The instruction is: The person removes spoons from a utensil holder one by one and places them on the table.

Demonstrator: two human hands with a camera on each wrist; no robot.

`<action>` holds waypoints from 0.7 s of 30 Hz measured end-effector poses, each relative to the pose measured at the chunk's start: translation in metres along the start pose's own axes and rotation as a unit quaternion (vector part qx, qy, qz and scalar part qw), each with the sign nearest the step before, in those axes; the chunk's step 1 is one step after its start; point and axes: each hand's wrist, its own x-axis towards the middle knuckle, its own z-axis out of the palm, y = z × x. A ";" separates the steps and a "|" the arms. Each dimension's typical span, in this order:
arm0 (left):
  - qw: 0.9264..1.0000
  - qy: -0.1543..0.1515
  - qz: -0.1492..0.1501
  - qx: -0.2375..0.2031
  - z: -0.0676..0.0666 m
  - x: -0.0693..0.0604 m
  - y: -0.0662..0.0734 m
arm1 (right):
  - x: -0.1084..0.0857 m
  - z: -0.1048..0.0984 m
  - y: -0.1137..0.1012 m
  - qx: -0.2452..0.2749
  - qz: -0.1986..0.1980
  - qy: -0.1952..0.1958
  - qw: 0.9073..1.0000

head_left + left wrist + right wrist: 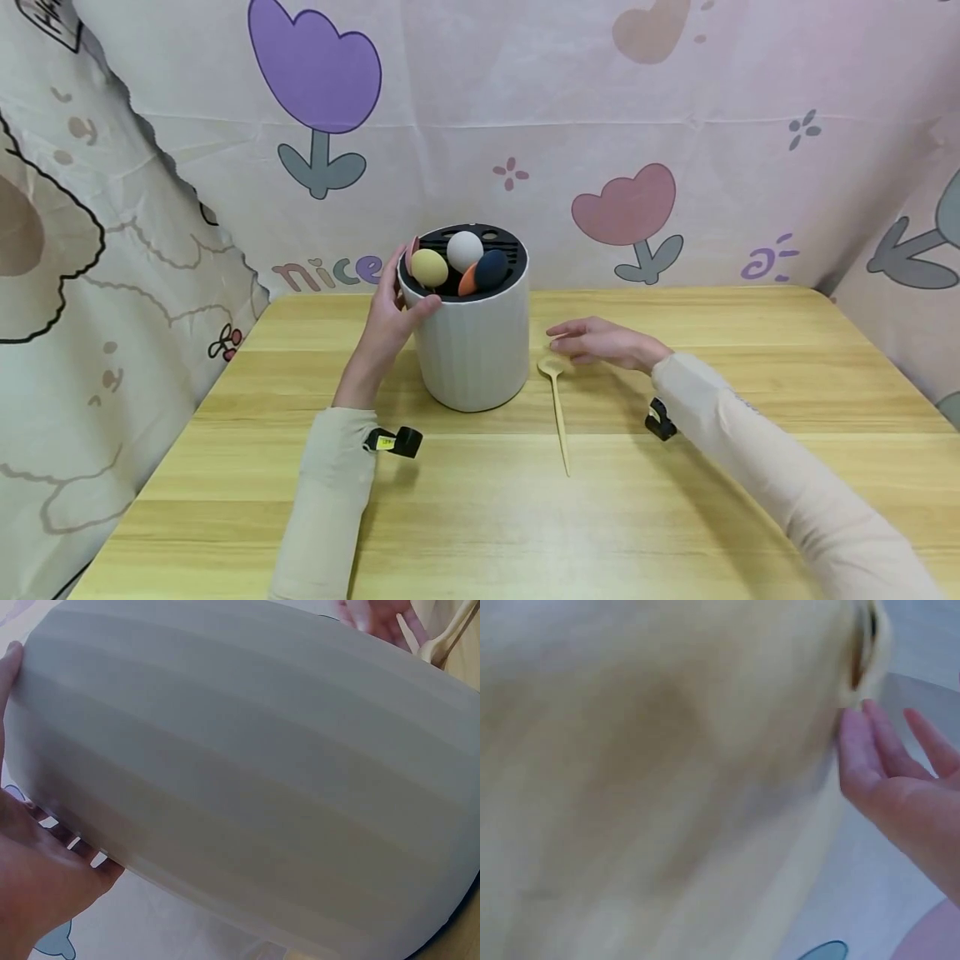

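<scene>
A white, ribbed utensil holder (472, 358) with a black slotted top stands upright on the wooden table. My left hand (390, 312) grips it near the rim, thumb at the front and fingers around the left side. In the left wrist view the holder's wall (247, 765) fills most of the picture. To the holder's right lies a pale yellow long-handled spoon (558, 408), its round head away from me. Over that head is my right hand (603, 343), fingers extended; whether they touch the spoon is unclear. The right wrist view is blurred around the fingers (900, 765).
Rounded ends stick up from the holder's top: a yellow one (429, 268), a white one (465, 250), a navy one (492, 269), plus orange and pink parts. Behind the wooden table (480, 517) hangs a printed cloth (480, 100).
</scene>
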 end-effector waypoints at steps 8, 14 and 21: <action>1.000 -0.002 0.009 -0.003 0.000 0.001 -0.002 | -0.010 -0.002 -0.029 0.022 -0.055 0.087 0.994; 1.000 0.000 0.008 -0.004 -0.001 0.001 -0.002 | -0.019 -0.003 -0.059 0.084 -0.091 0.154 0.980; 1.000 0.000 0.005 0.000 -0.001 0.000 -0.002 | -0.030 0.000 -0.088 0.097 -0.130 0.207 0.965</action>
